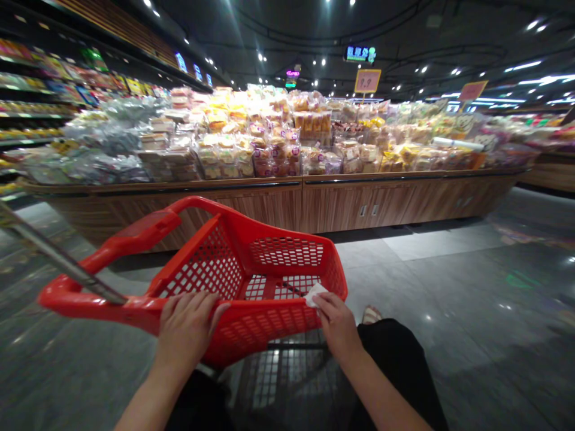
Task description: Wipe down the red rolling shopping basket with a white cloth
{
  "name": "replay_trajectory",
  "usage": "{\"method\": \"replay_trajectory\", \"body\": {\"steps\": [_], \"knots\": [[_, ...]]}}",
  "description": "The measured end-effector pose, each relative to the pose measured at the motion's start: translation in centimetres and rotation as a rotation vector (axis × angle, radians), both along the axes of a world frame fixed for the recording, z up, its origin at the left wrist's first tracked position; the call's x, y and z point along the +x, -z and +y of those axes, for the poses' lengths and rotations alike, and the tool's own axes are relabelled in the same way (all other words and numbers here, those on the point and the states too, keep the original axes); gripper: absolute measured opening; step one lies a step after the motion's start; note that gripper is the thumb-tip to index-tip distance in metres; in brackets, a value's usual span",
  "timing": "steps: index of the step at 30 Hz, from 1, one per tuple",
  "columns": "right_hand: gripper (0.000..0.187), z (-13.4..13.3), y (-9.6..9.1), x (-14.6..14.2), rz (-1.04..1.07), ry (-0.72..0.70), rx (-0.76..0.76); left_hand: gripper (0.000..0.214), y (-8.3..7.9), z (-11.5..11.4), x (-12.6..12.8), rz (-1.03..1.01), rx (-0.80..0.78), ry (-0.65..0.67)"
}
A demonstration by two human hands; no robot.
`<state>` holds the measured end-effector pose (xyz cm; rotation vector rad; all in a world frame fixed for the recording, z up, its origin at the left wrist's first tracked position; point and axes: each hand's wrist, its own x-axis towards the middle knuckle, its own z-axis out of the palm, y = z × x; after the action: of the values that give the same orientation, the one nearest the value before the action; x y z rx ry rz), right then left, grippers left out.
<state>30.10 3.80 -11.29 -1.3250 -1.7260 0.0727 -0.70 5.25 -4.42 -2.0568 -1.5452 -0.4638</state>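
Left hand (185,329): fingers slightly spread, curled over the near rim of a red plastic basket (287,251), gripping it.
Right hand (336,326): fingers close together, pinching a white paper scrap (314,294) against the basket's inner edge.
Basket: mesh-walled, long handle loop toward the left, held low in front of the person, above polished grey floor tiles (471,311).
Rod: a grey metal rod (58,257) runs from the basket's left end out of view.
Below: black trousers (395,359) and a sandalled foot (372,314), just beyond the right hand.
Ahead: wood-faced counter (341,206), well apart from the basket, heaped with bagged baked goods (269,137).
Left side: shelving (31,90) packed with bright packets.
Labels: yellow price card on a stick reads "9.9" (367,81); pink card (472,91) unreadable; lit overhead sign (359,54) shows characters, too blurred to read; print on packs too small to tell.
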Motion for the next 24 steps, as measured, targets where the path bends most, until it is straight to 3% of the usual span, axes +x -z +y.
{"method": "replay_trajectory", "body": {"steps": [3,9,12,15,20,24], "knots": [[0.039,0.0,0.3,0.2,-0.05,-0.044,0.011,0.027,-0.1,0.1,-0.6,0.002,0.015,0.027],[0.037,0.3,0.7,5.2,-0.101,0.017,-0.095,0.027,-0.4,0.8,-2.4,-0.038,-0.001,0.056],[0.037,0.2,1.2,5.4,-0.085,-0.022,-0.065,0.026,-0.7,0.9,-2.2,-0.036,0.013,0.032],[0.038,-0.1,1.7,4.1,-0.048,-0.064,-0.026,0.028,-0.5,0.4,0.4,-0.081,0.029,0.048],[0.039,-1.8,1.4,1.7,0.011,-0.133,-0.016,0.029,1.6,-1.1,8.8,-0.208,-0.144,0.336],[0.041,-3.0,1.1,0.7,-0.007,-0.222,-0.02,0.017,3.2,-1.8,12.7,-0.258,-0.245,0.307]]}}
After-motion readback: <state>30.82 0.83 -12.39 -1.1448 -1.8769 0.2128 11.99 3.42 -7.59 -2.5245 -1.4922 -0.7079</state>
